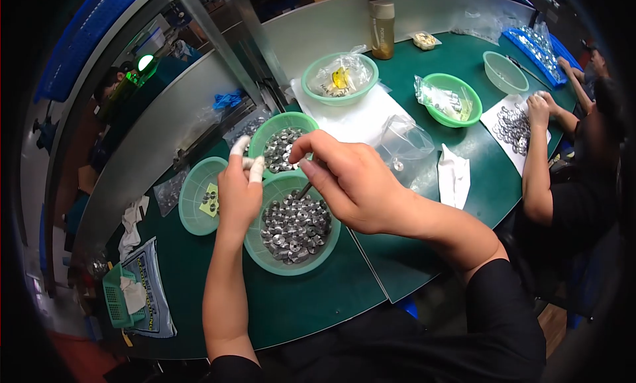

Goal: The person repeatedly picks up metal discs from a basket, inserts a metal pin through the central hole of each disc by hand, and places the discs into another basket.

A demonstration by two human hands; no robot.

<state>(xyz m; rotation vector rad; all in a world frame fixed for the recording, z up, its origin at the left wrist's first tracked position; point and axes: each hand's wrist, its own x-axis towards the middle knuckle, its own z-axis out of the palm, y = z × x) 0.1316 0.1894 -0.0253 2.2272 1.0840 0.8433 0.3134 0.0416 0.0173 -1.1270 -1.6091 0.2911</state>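
Observation:
My right hand point(358, 181) hovers above a green plastic basket point(295, 270) full of small round metal parts point(295, 230). Its thumb and fingers are closed on a thin dark tool point(305, 189), whose tip points down toward the parts; most of the tool is hidden. My left hand point(240, 191) is at the basket's left side, with white finger cots on several fingertips. Those fingers are drawn together; whether a part sits between them cannot be made out. Behind both hands stands a second green basket point(285, 118) with more metal parts.
To the left, a green basket point(192, 214) holds a few parts on yellow paper. Bowls with plastic bags point(341, 98) point(457, 121), a bottle point(382, 32) and a clear bag point(404, 141) stand farther back. At right a co-worker's hand point(540, 105) handles metal parts on white paper.

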